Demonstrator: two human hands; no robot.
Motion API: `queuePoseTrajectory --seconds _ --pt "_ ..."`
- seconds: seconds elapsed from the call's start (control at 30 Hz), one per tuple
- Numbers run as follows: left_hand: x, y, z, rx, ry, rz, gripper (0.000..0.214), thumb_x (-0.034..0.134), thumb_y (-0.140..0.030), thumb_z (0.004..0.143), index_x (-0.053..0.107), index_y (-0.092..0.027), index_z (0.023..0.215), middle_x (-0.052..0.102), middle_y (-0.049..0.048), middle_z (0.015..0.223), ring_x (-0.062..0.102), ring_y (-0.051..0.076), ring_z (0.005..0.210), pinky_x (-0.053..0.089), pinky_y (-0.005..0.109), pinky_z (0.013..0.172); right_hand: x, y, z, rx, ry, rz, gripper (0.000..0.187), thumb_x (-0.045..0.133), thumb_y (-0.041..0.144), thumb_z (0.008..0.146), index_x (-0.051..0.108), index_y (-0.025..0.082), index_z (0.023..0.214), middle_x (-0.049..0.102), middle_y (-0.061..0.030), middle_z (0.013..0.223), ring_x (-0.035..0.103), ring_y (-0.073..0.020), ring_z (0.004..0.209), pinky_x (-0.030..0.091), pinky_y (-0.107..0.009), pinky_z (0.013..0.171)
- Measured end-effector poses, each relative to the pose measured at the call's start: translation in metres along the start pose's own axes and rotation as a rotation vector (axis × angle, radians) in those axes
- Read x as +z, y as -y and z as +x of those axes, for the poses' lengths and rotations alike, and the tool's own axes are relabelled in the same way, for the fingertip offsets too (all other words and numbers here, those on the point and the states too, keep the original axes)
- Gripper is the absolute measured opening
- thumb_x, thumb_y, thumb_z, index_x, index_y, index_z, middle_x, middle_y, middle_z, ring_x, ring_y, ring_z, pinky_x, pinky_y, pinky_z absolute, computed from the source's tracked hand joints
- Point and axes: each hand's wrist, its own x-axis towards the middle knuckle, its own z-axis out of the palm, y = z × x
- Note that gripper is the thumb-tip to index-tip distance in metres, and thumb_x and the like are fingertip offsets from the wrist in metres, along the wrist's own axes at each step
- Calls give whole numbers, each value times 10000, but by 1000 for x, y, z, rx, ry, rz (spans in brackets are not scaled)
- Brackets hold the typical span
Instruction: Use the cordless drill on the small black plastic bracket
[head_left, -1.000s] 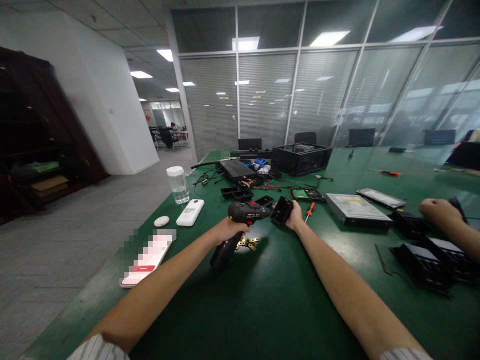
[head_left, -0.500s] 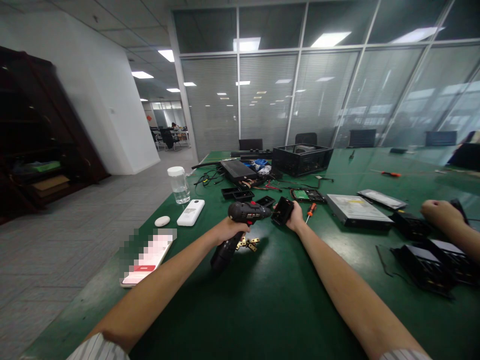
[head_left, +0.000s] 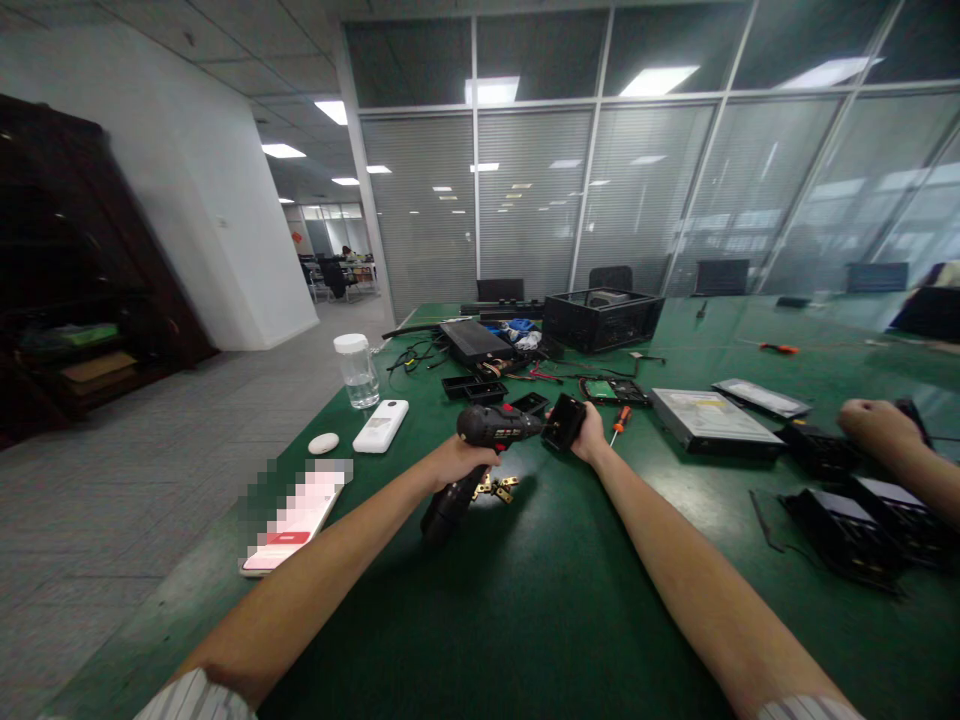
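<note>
My left hand is wrapped round the grip of a black cordless drill, whose nose points right. My right hand is closed on a small black plastic box, tilted towards the drill. The drill's tip is at the box's left side; I cannot tell whether they touch. Beneath the drill lies a little heap of brass-coloured metal pieces. More black open boxes sit just beyond the drill. An orange-handled screwdriver lies right of my right hand.
A jar of water, a white device and a phone stand along the left edge. Behind are cables, a black computer case and a circuit board. On the right are a metal drive and another person's hand.
</note>
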Motion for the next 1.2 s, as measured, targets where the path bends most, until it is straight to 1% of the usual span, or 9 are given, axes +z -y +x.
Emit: queuePoseTrajectory --seconds 0.2,0.6,0.8,0.93,1.03,1.2 --pt "-1 3 1 -4 -15 0 182 569 -294 614 558 -119 664 527 0 548 488 115 501 380 238 483 0 0 0 9 -3 -2 379 276 382 732 570 155 810 634 -89 718 601 -230 713 475 -368 629" --pt "-1 1 0 -18 -3 -16 177 568 -287 615 558 -118 664 529 3 552 491 116 506 387 240 486 -1 0 1 -8 0 -11 372 292 381 729 566 149 830 636 -92 758 600 -223 730 474 -356 643" --pt "1 1 0 -28 -30 -19 178 570 -287 605 555 -116 654 525 2 543 485 112 492 386 239 479 0 0 1 -4 -2 -18 372 299 381 725 565 144 833 637 -92 759 598 -223 727 473 -359 641" --pt "1 1 0 -23 -44 8 181 572 -294 602 549 -118 638 521 0 537 483 111 492 384 236 478 1 0 1 -1 -8 -18 360 314 375 714 569 142 815 640 -99 738 596 -220 714 468 -348 610" --pt "2 1 0 -21 -44 25 170 565 -290 606 543 -122 626 522 -1 538 483 110 491 383 234 476 -1 2 1 19 25 -12 345 300 354 709 585 171 776 647 -122 744 596 -215 687 451 -359 601" --pt "2 0 0 -24 -24 16 153 561 -277 607 539 -126 623 518 -4 532 481 110 483 381 232 466 -3 4 1 37 67 21 321 305 339 683 600 225 736 647 -147 790 606 -239 747 430 -421 670"
